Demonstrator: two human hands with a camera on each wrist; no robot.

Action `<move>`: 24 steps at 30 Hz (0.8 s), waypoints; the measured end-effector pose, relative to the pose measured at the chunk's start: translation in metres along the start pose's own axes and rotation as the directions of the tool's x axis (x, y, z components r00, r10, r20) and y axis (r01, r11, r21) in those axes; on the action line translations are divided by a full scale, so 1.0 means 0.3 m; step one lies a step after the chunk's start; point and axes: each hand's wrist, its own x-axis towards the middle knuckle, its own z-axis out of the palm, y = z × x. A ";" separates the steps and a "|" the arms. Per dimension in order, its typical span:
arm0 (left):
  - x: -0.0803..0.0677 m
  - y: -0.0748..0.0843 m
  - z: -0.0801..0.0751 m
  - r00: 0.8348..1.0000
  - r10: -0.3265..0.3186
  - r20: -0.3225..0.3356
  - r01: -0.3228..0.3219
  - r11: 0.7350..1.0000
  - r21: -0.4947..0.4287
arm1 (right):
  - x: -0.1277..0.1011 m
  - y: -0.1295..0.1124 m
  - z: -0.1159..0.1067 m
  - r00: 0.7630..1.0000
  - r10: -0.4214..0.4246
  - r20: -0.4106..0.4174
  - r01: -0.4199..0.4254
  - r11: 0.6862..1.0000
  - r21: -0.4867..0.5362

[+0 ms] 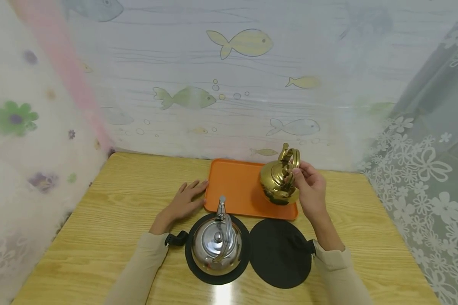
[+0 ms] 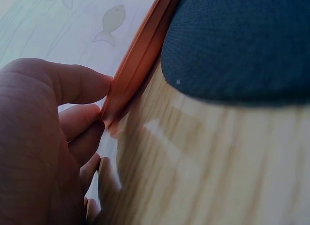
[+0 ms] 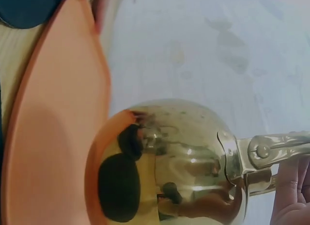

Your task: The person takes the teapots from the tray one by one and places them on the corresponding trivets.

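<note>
My right hand [image 1: 309, 186] grips the handle of a gold kettle [image 1: 276, 182] and holds it tilted above the right part of the orange tray [image 1: 233, 190]. In the right wrist view the gold kettle [image 3: 179, 162] fills the frame over the tray [image 3: 53, 128], my fingers [image 3: 290, 191] on its handle. My left hand [image 1: 187, 199] lies flat on the table with its fingers [image 2: 77, 84] touching the tray's left edge [image 2: 140, 55]. A silver kettle [image 1: 216, 241] stands on a black round mat [image 1: 192, 264] near me.
A second black round mat [image 1: 280, 254] lies bare to the right of the silver kettle, below the tray. The wooden table [image 1: 110, 220] is enclosed by fish-patterned and floral curtains [image 1: 213, 84] on three sides.
</note>
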 end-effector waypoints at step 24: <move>-0.004 0.008 -0.002 1.000 0.013 -0.006 -0.013 1.000 -0.006 | -0.202 -0.119 -0.048 0.961 -0.218 0.171 0.212 0.976 0.054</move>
